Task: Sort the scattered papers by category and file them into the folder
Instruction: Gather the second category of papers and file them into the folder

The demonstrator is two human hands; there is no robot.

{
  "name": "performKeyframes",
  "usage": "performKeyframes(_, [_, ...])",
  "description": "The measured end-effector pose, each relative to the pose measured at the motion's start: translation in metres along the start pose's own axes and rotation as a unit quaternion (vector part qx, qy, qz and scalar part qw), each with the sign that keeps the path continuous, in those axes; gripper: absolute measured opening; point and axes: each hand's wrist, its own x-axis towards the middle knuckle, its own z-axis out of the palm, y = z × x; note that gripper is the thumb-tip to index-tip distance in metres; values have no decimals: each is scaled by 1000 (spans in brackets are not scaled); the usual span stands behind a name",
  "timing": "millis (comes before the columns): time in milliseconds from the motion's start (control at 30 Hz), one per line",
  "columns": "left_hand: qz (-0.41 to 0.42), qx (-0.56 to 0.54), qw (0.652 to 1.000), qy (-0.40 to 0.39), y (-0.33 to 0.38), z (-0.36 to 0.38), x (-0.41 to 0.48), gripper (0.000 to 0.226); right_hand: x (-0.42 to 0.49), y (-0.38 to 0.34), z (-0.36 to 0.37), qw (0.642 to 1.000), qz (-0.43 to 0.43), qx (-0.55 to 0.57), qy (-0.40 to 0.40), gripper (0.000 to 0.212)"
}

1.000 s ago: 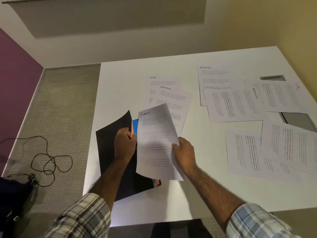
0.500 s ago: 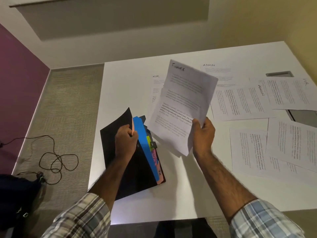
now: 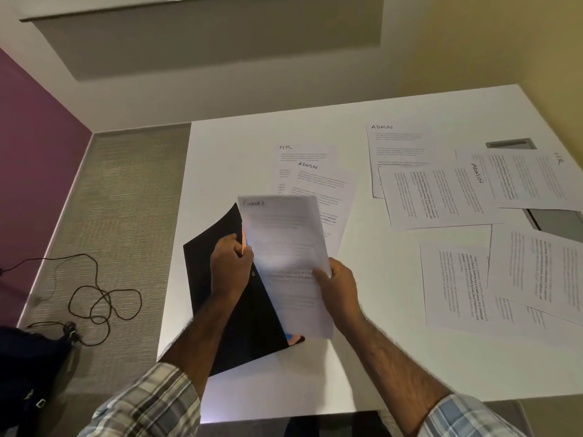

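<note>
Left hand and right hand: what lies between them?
Head view: the Finance sheet, pinched by the right hand; the left hand grips the black folder.

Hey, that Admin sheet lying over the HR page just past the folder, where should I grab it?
Probably by its right edge, coming from the right. The Admin sheet lies flat, its top left overlaps the HR page, and the held sheet hides its near left; the right edge sits on bare table.

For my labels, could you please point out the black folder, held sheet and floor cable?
black folder [image 3: 255,316]: head view, inner cover.
held sheet [image 3: 284,247]: head view, its middle.
floor cable [image 3: 105,299]: head view, crossing loops.
</note>
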Motion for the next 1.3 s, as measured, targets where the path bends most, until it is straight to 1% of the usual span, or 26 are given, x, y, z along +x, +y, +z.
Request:
performKeyframes(133, [-2, -4, 1000, 0, 3, 2, -1, 39, 5, 12, 8, 994, 19, -90, -63, 18])
performKeyframes(300, [5, 2, 1000, 3, 7, 4, -1, 40, 21, 3, 20, 988, 41, -100, -112, 23])
performKeyframes(500, [-5, -4, 1000, -7, 14, 8, -1, 37, 29, -15, 52, 982, 41, -100, -153, 16])
performKeyframes(567, [-8, 2, 1000, -6, 16, 9, 0, 36, 29, -17, 62, 982, 53, -84, -158, 9])
performKeyframes(633, [-16, 4, 1000, 0, 18, 10, 0, 32, 29, -14, 68, 986, 55, -74, -139, 13])
performKeyframes(700, [-25, -2, 1000, 4, 19, 12, 1, 27, 29, -8, 71, 989, 35, -91, -113, 17])
performKeyframes(800, [-39, -2, 999, 0, 17, 15, 3, 23, 28, 0, 74, 988, 12, -113, -100, 15])
performKeyframes(867, [-47, 8, 999, 1, 15, 17, 4, 19, 28, 3, 78, 987, 8, -111, -113, 14])
performKeyframes(1000, [-46, 5, 999, 12, 12, 18, 6, 17, 33, 3, 85, 978, 18, -127, -166, 11])
performKeyframes(1100, [-45, 4, 999, 9, 9, 18, 8, 16, 37, 5, 86, 968, 17, -159, -195, 18])
performKeyframes(1300, [-41, 11, 999, 6, 10, 22, 9, 18, 41, 7, 86, 960, 15, -196, -198, 20])
